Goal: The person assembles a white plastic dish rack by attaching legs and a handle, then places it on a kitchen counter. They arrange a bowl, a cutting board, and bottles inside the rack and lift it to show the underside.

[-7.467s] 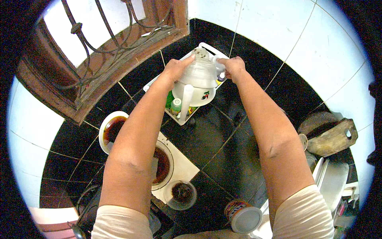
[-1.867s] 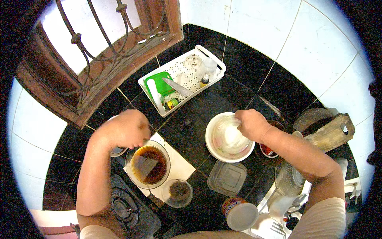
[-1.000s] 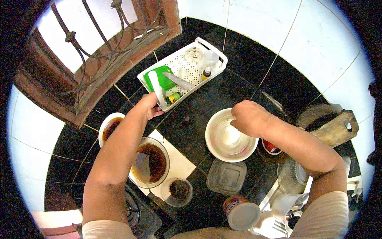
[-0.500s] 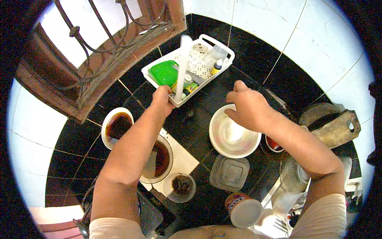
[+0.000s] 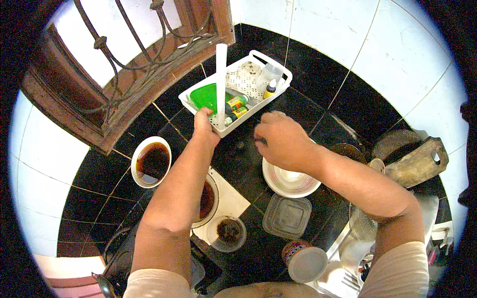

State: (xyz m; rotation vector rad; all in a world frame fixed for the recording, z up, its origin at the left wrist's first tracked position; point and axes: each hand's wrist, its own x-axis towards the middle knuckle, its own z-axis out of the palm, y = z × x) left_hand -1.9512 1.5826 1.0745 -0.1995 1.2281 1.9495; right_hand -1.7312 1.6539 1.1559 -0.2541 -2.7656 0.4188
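Observation:
My left hand (image 5: 203,126) grips the near left corner of a white plastic basket (image 5: 254,107), some fingers hidden by its wall. Close beside that hand, a long white stick (image 5: 221,84) stands upright at the basket's corner; its lower end is hard to make out. Inside lie a green lid (image 5: 204,96), small bottles with yellow-green labels (image 5: 236,103), a dark dropper bottle (image 5: 270,89) and a clear plastic cup (image 5: 269,75). My right hand (image 5: 283,139) is over a white bowl (image 5: 290,183), fingers curled together; anything in them is hidden.
On the left stands a white bowl of dark brown liquid (image 5: 152,163). A second brown-filled container (image 5: 207,201) is partly behind my left forearm. Nearer sit a small cup with dark contents (image 5: 228,233), a clear square container (image 5: 286,216) and a lidded jar (image 5: 305,262). A wooden board (image 5: 417,166) lies right.
My right hand has moved left toward the basket, its fingers drawn together. The white stick, tilted and blurred before, now stands straighter. My left hand stays at the basket's corner.

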